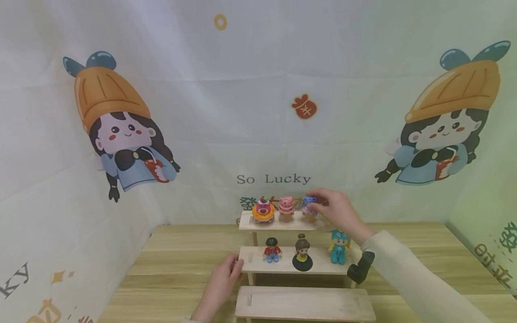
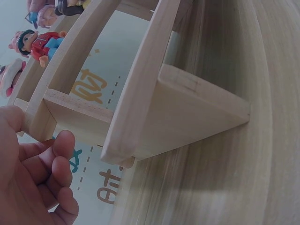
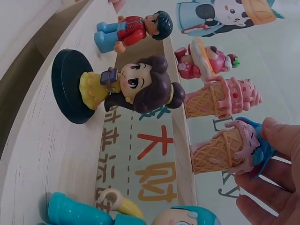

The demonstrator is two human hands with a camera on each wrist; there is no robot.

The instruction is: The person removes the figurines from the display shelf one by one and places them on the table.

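currently my right hand (image 1: pixel 338 210) pinches the blue-topped ice cream cone figure (image 3: pixel 220 150) by its crown, and it stands on the top tier (image 1: pixel 296 224), just beside the pink cone figure (image 3: pixel 222 97). meanwhile my left hand (image 1: pixel 222 276) pinches the left end of the middle tier (image 1: pixel 322 265), near the red-jacketed figure (image 1: pixel 272 250).

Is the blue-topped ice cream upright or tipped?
Upright: the blue-topped ice cream has its cone end down in the head view, like the pink ice cream beside it.
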